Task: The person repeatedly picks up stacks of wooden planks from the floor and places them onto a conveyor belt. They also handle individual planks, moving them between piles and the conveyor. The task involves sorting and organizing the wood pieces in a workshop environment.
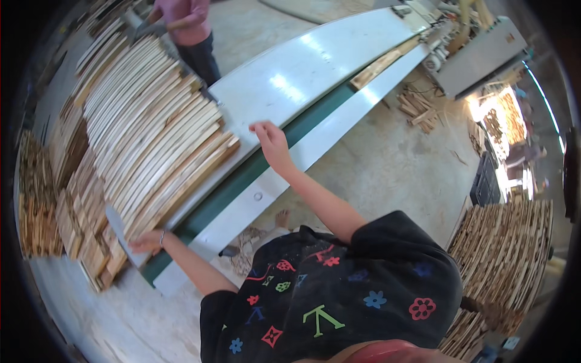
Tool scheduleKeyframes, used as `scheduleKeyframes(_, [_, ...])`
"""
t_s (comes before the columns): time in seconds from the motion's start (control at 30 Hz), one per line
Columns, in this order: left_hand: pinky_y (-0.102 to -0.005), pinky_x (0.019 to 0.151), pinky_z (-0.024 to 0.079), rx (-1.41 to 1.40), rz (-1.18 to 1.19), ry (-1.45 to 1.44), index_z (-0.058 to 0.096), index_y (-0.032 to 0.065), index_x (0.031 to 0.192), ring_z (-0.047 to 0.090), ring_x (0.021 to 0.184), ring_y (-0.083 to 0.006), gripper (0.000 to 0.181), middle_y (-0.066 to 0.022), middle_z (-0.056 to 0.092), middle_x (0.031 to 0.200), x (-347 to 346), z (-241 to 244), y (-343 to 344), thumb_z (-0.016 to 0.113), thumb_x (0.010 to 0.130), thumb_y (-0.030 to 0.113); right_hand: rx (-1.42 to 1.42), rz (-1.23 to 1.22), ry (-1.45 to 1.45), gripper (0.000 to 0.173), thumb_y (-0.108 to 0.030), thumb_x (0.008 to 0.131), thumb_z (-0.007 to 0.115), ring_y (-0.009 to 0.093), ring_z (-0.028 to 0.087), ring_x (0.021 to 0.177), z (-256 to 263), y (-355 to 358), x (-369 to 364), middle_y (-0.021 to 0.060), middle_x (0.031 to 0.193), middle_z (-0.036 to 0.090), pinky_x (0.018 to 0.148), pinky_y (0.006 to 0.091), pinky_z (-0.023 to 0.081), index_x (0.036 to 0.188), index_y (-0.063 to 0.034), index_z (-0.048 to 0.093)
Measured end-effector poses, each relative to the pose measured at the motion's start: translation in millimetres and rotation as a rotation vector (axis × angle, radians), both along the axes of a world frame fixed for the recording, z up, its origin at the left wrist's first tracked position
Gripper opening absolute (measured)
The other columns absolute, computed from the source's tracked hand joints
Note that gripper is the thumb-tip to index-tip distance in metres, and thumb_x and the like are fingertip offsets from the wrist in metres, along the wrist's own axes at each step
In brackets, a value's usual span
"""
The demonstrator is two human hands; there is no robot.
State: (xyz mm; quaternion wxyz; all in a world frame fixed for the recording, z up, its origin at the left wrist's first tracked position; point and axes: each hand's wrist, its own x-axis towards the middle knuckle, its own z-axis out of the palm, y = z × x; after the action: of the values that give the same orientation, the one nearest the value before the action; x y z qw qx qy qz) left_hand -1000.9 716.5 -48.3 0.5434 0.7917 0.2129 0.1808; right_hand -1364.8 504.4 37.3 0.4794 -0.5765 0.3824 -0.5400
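My left hand (149,242) rests at the near lower end of a row of light wooden boards (150,122), beside the metal table's edge; whether its fingers grip a board cannot be told. Over the pale metal worktable (313,59), right of the boards' ends, my right hand (270,138) hovers with bent fingers and no board in it. A green conveyor belt (245,181) runs in a channel along the table, below my right hand. Farther up, a wooden board (376,68) lies on that belt, towards the machine at the far end.
A person in a pink top (188,22) stands beyond the boards. A machine with a grey cabinet (483,54) is at the upper right. Scrap wood (420,109) lies on the floor. More stacks of boards stand at the far left and the right (504,254).
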Motion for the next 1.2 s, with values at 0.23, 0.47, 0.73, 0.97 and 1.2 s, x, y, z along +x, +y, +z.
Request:
scheduleKeyframes(0.23, [-0.0647, 0.113, 0.004, -0.126, 0.007, -0.031, 0.028, 0.0054, 0.151, 0.027, 0.145, -0.0379, 0.082, -0.0184, 0.039, 0.152, -25.9, 26.7, -1.7, 0.016, 0.098, 0.067, 0.033, -0.102, 0.337, 0.021, -0.015, 0.099, 0.056, 0.016, 0.064, 0.086, 0.7, 70.2, -175.3, 0.0086, 0.090, 0.069, 0.080, 0.0285, 0.049, 0.095, 0.0021, 0.067])
scheduleKeyframes(0.47, [-0.0447, 0.121, 0.015, -0.476, 0.090, -0.156, 0.017, 0.0005, 0.153, 0.020, 0.146, -0.0387, 0.080, -0.0258, 0.014, 0.159, -66.5, 54.4, -18.7, 0.026, 0.100, 0.059, 0.217, -0.422, 0.315, 0.021, -0.015, 0.099, 0.055, 0.016, 0.065, 0.088, -23.0, 122.5, -319.9, 0.0086, 0.090, 0.070, 0.082, 0.0287, 0.049, 0.096, 0.0019, 0.067])
scheduleKeyframes(0.73, [-0.0444, 0.119, 0.021, -0.367, -0.590, -0.227, 0.010, 0.0016, 0.154, 0.022, 0.146, -0.0303, 0.074, -0.0184, 0.015, 0.160, -344.1, 38.7, -120.2, 0.035, 0.103, 0.049, 0.147, -0.400, 0.430, 0.021, -0.016, 0.098, 0.057, 0.017, 0.066, 0.088, -34.8, 161.8, -473.7, 0.0099, 0.091, 0.071, 0.081, 0.0299, 0.050, 0.096, 0.0017, 0.069])
scheduleKeyframes(0.97, [-0.0406, 0.104, 0.039, -0.596, -1.045, -0.103, 0.028, 0.0107, 0.151, 0.049, 0.125, -0.0261, 0.055, -0.0151, 0.048, 0.140, -603.7, 105.8, -171.4, 0.042, 0.103, 0.033, 0.213, -0.504, 0.138, 0.023, -0.016, 0.099, 0.055, 0.016, 0.066, 0.088, -17.8, 172.6, -617.8, 0.0095, 0.091, 0.071, 0.083, 0.0288, 0.050, 0.100, 0.0024, 0.068])
scheduleKeyframes(1.2, [-0.0337, 0.093, 0.041, -0.552, -1.430, -0.055, 0.053, 0.0086, 0.135, 0.058, 0.109, -0.0187, 0.045, -0.0081, 0.063, 0.122, -699.0, 145.3, -233.0, 0.043, 0.102, 0.037, 0.297, -0.656, -0.048, 0.024, -0.017, 0.100, 0.053, 0.015, 0.065, 0.091, -32.6, 135.6, -718.3, 0.0096, 0.094, 0.070, 0.086, 0.0285, 0.049, 0.102, 0.0034, 0.067])
